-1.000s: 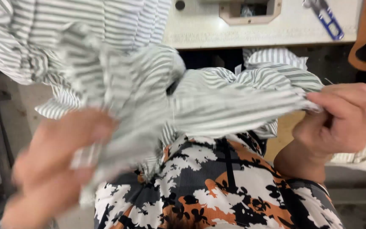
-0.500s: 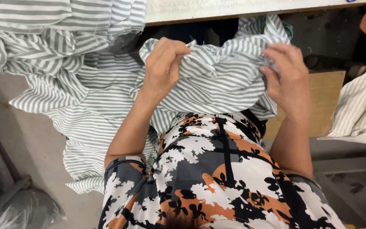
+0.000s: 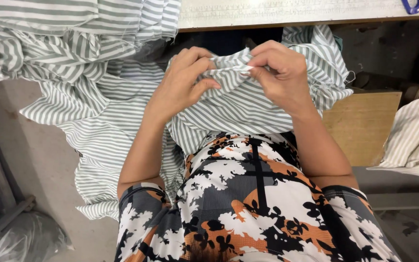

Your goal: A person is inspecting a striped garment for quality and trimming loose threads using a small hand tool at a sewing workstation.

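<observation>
From the head view I am seeing both hands pinching one fold of the striped cloth in front of the chest, just below the desk edge: the left hand is clamping the fold between thumb and fingers, and the right hand is clamping it just beside, fingertips nearly touching. The fold's edge is running left to right between the two grips, and the rest of the cloth is hanging down over the lap and trailing off to the left toward the pile, so neither hand is lying nearer than the other.
</observation>
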